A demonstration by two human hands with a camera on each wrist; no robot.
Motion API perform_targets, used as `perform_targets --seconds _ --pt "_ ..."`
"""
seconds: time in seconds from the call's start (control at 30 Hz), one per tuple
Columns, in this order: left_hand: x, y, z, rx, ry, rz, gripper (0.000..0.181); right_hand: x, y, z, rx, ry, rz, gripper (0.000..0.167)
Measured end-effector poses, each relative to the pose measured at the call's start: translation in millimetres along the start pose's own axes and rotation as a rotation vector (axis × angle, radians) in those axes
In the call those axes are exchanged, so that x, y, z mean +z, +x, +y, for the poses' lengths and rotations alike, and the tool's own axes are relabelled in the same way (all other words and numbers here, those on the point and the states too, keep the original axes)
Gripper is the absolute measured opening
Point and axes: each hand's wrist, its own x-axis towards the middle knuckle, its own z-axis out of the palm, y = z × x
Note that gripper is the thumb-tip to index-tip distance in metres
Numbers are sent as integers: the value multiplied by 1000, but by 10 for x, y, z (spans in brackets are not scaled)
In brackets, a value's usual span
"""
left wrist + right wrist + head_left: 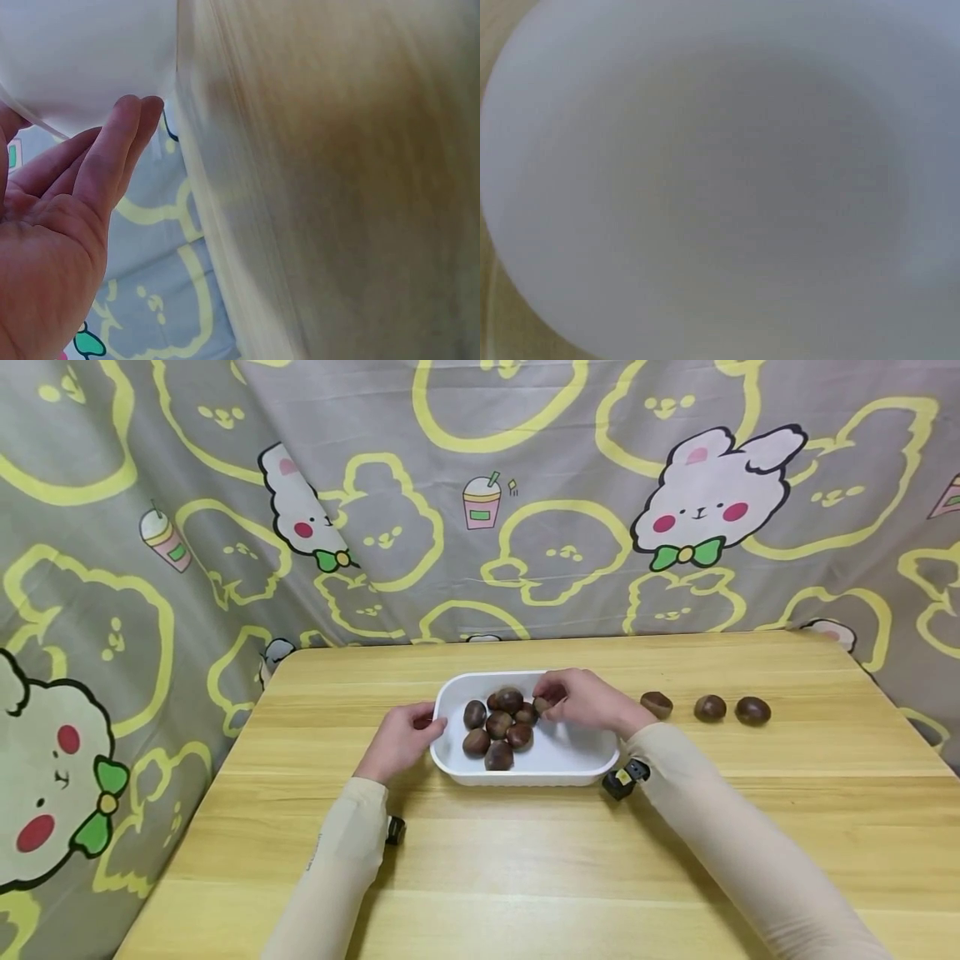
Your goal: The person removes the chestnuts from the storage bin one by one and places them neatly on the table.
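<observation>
A white oval-cornered tray (577,752) holds several brown chestnuts (498,724) in its left half. The left hand (401,739) grips the tray's left end, thumb over the rim and fingers against the outer wall; the left wrist view shows this hand (67,195) with its fingers against the white tray (82,60). Over the tray's inside, the right hand (581,697) pinches a chestnut (541,704) beside the others. In the right wrist view the pale tray (727,187) fills most of the picture, blurred, and no hand shows.
Three chestnuts lie on the wooden table (487,868) right of the tray: one (657,704) close to the right wrist, another (709,707) and a third (753,711) farther right. A patterned grey curtain (390,585) hangs behind the table and along its left side.
</observation>
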Motion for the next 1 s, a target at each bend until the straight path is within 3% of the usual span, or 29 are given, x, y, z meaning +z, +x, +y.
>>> perform_targets --seconds 0.53,1.0 --pt "-10 -14 24 -5 56 -15 35 -154 -208 -40 11 142 86 35" --pt "-6 -11 40 4 54 -22 33 -412 -433 106 -8 153 181 32"
